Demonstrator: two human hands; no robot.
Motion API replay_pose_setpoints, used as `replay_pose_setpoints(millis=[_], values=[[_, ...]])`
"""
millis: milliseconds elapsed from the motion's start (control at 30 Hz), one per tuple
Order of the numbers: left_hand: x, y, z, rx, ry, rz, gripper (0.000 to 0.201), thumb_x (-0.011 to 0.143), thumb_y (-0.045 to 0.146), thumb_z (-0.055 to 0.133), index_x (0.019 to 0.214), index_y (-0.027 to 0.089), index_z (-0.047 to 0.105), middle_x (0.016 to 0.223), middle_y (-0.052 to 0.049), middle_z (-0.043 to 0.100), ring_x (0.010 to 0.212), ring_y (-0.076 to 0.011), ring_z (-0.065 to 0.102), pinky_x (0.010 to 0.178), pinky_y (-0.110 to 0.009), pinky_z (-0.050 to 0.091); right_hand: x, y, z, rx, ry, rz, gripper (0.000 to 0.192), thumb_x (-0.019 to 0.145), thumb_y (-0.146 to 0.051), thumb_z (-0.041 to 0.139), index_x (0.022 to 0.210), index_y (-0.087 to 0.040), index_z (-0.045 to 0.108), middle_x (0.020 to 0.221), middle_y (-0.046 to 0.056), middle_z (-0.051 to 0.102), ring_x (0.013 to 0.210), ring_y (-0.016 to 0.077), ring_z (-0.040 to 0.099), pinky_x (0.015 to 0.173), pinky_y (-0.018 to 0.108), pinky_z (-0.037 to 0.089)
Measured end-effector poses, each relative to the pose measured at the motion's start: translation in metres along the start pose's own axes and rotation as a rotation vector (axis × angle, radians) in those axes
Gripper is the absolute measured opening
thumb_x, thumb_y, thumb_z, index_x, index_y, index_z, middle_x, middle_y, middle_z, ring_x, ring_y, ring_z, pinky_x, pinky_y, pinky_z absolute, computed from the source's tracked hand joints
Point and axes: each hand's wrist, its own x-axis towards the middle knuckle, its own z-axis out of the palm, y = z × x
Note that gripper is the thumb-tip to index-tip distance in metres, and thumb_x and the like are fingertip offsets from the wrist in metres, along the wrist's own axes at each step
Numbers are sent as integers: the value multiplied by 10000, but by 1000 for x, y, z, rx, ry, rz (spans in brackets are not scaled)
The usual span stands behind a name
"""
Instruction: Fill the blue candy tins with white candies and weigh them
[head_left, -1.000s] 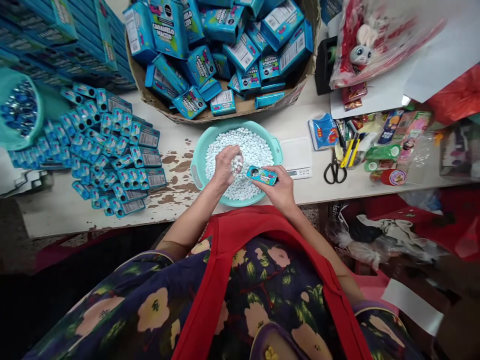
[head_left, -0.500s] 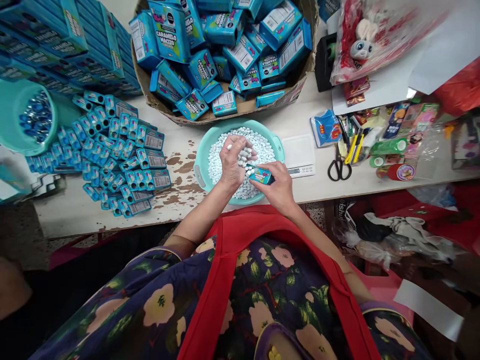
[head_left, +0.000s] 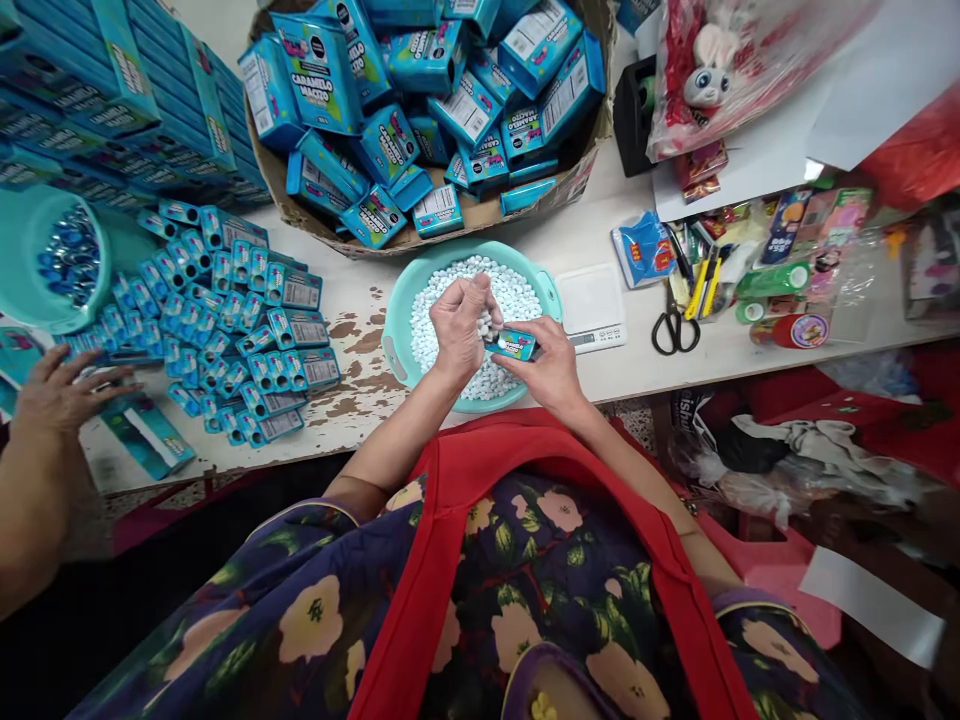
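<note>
A turquoise basin (head_left: 398, 350) full of small white candies (head_left: 431, 290) stands at the table's front edge. Over it, my left hand (head_left: 461, 325) is curled around a handful of the candies, some showing between the fingers and palm. Close beside, my right hand (head_left: 551, 362) grips a small blue candy box (head_left: 516, 345) between thumb and fingers. The box lies on its side over the basin, its left end turned toward my left hand. Candies are right at that end; whether any are inside is hidden.
Behind the basin stands a carton (head_left: 337, 238) of blue boxes. Small boxes (head_left: 247, 310) are piled left, near a turquoise bucket (head_left: 105, 260) of wrapped candies. A co-worker's hand (head_left: 56, 395) reaches in at far left. A scale (head_left: 592, 300) and scissors (head_left: 675, 328) lie right.
My left hand has turned and closed more over its candies, nearer the box end. A co-worker's hand and a long blue carton have come into view at left. The view has shifted slightly.
</note>
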Motion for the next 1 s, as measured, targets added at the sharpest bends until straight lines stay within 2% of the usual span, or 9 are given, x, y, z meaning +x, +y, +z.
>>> replay_pose_setpoints(millis=[133,467,633,800,900,1000], values=[[0,4,2,15,51,-44,508,778,650,663,641,201,467,535,59,453,399,-51,410,373,-216,289,2,-5,-1,7,3,2,396,652,-246,863,1021,-300,729,927,15,630,946,235,598,867,390,496],[11,10,0,-11,111,-6,541,797,701,591,644,203,443,536,56,412,392,-44,388,359,-208,279,11,15,10,273,-55,71,434,659,-463,848,1029,-274,725,1013,24,657,998,222,625,941,402,494],[8,11,-2,-3,125,99,544,837,681,561,611,206,423,547,43,401,469,-67,474,447,-209,396,13,13,13,271,-55,39,423,665,-423,854,1038,-275,719,1036,25,658,1020,211,622,958,381,494],[10,9,-1,-9,144,87,559,824,707,549,610,205,427,532,50,381,411,-54,402,389,-204,325,16,10,13,222,-41,16,405,677,-370,855,1047,-273,721,1036,29,658,1029,212,623,964,385,498],[20,5,-12,35,174,60,561,834,722,514,620,206,456,528,45,407,404,-58,406,387,-205,329,15,9,7,225,-38,24,402,676,-397,854,1038,-279,724,1030,28,660,1024,212,630,955,386,504],[31,-4,-36,257,116,75,521,846,700,524,683,207,570,657,-12,597,599,-110,602,527,-225,473,15,9,1,243,-25,14,414,672,-402,856,1045,-285,722,1054,30,669,1039,218,630,955,390,504]])
